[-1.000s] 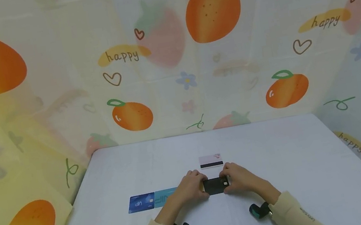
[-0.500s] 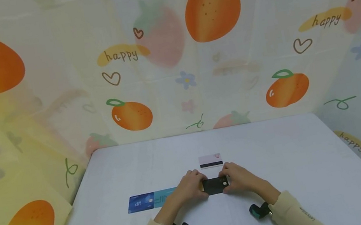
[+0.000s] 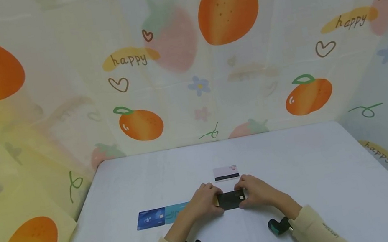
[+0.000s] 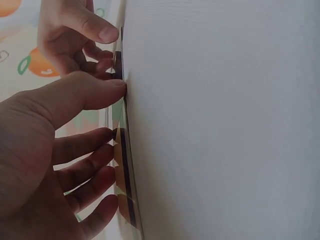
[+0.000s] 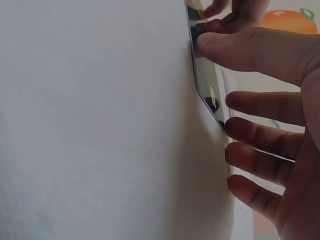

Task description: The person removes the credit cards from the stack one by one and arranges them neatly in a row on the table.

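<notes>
A black card [image 3: 230, 200] lies flat on the white table [image 3: 319, 168] in front of me, held at both short ends. My left hand [image 3: 206, 200] grips its left end, thumb on the near edge and fingers curled over the far edge. My right hand [image 3: 251, 191] grips the right end the same way. In the left wrist view the left thumb [image 4: 100, 92] and fingers [image 4: 90, 165] press against the card's edge [image 4: 123, 165]. In the right wrist view the right thumb [image 5: 240, 47] and fingers [image 5: 260, 135] bracket the card [image 5: 207, 87].
A white card with a black stripe [image 3: 226, 173] lies just beyond the hands. A blue card [image 3: 151, 218] and a teal card [image 3: 176, 213] lie side by side to the left, the teal one partly under my left wrist. Fruit-print curtains enclose the table.
</notes>
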`<state>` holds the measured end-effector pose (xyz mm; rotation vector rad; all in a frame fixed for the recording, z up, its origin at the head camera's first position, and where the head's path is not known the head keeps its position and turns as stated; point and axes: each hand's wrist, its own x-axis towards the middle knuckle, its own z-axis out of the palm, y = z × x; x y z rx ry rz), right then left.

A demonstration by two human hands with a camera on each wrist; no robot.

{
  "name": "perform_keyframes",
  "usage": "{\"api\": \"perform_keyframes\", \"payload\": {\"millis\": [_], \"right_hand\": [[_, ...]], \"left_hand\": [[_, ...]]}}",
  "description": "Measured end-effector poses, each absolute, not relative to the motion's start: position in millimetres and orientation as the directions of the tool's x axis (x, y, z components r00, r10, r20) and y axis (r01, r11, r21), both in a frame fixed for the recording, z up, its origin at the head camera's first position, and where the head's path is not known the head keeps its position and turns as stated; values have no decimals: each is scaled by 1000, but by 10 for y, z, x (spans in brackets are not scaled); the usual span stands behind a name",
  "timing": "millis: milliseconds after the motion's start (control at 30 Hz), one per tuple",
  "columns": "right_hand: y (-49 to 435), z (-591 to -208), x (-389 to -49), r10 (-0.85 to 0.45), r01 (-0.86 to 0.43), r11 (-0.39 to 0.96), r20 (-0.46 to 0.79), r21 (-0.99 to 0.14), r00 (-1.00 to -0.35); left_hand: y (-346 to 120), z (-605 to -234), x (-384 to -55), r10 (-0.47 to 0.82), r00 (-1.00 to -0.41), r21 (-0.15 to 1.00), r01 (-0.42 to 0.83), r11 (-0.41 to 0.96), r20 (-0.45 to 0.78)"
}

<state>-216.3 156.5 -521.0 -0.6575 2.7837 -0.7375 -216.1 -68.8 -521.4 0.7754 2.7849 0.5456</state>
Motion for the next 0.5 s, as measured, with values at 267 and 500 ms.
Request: {"api": "perform_keyframes", "payload": {"millis": [267, 500], "right_hand": [[1648, -5148, -2268, -403, -324, 782, -35, -533, -915], [1681, -5039, -2397, -383, -310, 778, -21, -546, -923]], "left_hand": [[-708, -5176, -2289, 513, -850, 481, 404, 778, -117], [-700, -5119, -2470, 456, -879, 538, 320, 780, -138]]}}
